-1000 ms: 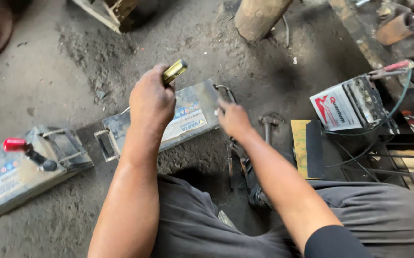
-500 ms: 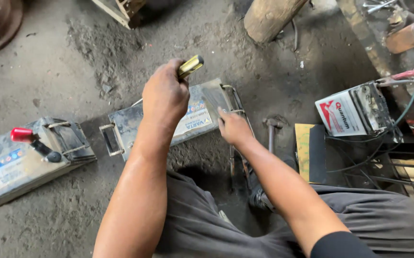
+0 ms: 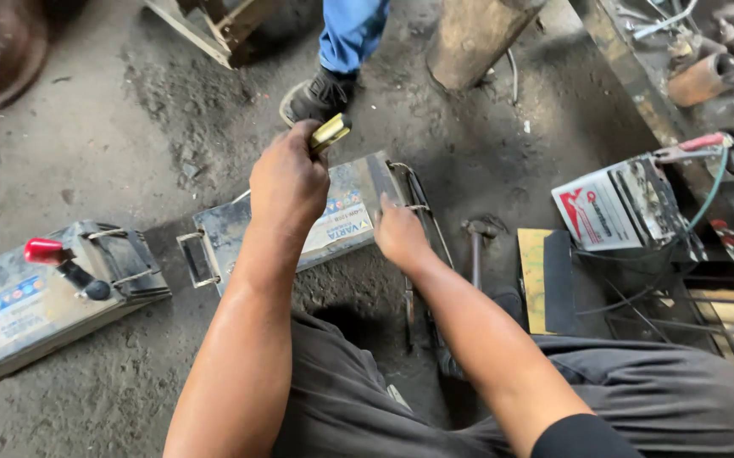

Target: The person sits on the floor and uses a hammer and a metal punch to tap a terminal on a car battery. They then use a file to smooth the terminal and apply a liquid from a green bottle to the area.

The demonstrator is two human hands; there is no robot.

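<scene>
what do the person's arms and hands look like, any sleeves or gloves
Both hands are bare, with no gloves: the left hand and the right hand. The forearms are uncovered and look smudged with grime. A dark sleeve shows only at the right upper arm. No watch or rings can be seen.
</scene>
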